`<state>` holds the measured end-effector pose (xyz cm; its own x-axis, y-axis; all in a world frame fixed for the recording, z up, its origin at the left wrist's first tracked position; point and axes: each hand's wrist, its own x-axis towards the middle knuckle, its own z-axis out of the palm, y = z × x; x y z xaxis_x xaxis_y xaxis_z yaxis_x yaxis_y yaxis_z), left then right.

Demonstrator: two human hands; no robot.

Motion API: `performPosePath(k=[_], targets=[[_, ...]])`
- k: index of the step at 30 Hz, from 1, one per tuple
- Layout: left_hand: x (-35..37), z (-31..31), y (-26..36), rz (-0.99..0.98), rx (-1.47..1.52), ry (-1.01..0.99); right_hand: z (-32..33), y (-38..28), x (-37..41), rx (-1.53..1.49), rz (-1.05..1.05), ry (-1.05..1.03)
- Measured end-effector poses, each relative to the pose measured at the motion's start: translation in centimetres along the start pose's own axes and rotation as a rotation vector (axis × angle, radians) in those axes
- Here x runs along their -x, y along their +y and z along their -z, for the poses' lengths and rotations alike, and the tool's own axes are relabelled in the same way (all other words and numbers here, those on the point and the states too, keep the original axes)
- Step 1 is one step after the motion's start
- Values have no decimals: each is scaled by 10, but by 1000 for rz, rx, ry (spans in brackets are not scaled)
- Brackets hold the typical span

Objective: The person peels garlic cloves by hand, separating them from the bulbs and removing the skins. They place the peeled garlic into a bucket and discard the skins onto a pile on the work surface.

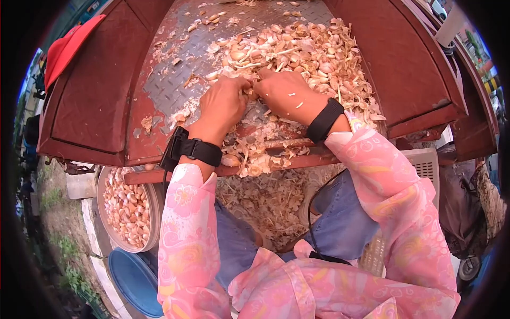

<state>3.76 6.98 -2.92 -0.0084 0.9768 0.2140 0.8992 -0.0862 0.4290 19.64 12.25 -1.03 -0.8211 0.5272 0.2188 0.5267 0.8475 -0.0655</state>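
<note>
On the metal-plated bed of a red cart, my left hand (pixel 223 102) and my right hand (pixel 289 91) meet fingertip to fingertip. The fingers of both are closed in a pinch. A small pale-brown piece, seemingly a garlic clove (pixel 252 94), shows at my left fingertips; whatever the right fingers grip is hidden. Just beyond and to the right of them spreads a heap of garlic cloves (pixel 303 48) with dry skins and stalks. Loose garlic skins (pixel 260 154) lie under my wrists along the front edge.
Red side panels (pixel 90 95) flank the cart bed. A tub of garlic cloves (pixel 127 207) stands at lower left, above a blue basin (pixel 135 282). More skins (pixel 265 204) are piled below, between my knees. A beige plastic crate (pixel 425 165) is at right, a red cloth (pixel 69 50) at upper left.
</note>
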Motion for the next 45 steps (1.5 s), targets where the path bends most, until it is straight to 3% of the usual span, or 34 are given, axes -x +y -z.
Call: performPosePath(k=[8,10,14,16,17,18,19,20,21,22,24,25,26,28,29,30,31,32,34,35,37,39,40,42,44,45], targets=[[-3,4,6,4,-64,-51,-5,10,-5,94,60,-12],[2,10,12,99,-91,-141,-9,12,-4,63,81,-7],[23,17,7,151,18,-25,-12,12,4,-27,112,96],[30,24,4,332,609,94,-8,15,7,-97,54,92],[40,39,10,511,1002,-51,-5,16,6,-98,56,93],[51,38,18,513,1002,-47,0,18,3,-291,-67,5],[60,34,29,615,1337,-36,3,19,2,-482,-191,-84],[68,31,35,712,1675,-26,12,12,3,-480,-188,-86],[76,12,27,679,1881,-151,23,2,8,-574,-91,-67],[81,9,38,676,1889,-156,29,-9,14,-663,3,-48],[91,-1,68,565,2257,4,24,-34,30,-613,315,149],[94,-7,66,641,2367,-34,25,-49,39,-555,341,87],[99,-11,67,638,2373,-47,28,-59,48,-499,367,26],[108,-6,75,945,2210,227,31,-65,56,-594,439,96],[112,-7,70,947,2199,325,31,-66,58,-697,517,168],[122,-3,54,784,2440,141,32,-59,56,-695,515,163],[132,4,36,593,2661,-56,32,-44,52,-675,363,237],[138,27,35,709,2637,145,32,-27,48,-652,212,309],[159,63,-6,466,2439,268,20,17,49,-556,18,263],[171,80,-34,412,2181,423,18,28,53,-554,16,260],[194,106,-80,612,1353,853,14,39,58,-301,-15,14],[215,118,-126,755,750,923,11,29,60,-320,-6,1],[229,118,-158,758,751,919,10,23,60,-335,14,-10],[253,108,-217,769,348,792,8,16,54,-287,-27,-50],[263,107,-233,778,308,729,6,15,49,-309,-3,-23],[263,109,-228,643,-41,662,4,15,48,-310,-4,-25]])
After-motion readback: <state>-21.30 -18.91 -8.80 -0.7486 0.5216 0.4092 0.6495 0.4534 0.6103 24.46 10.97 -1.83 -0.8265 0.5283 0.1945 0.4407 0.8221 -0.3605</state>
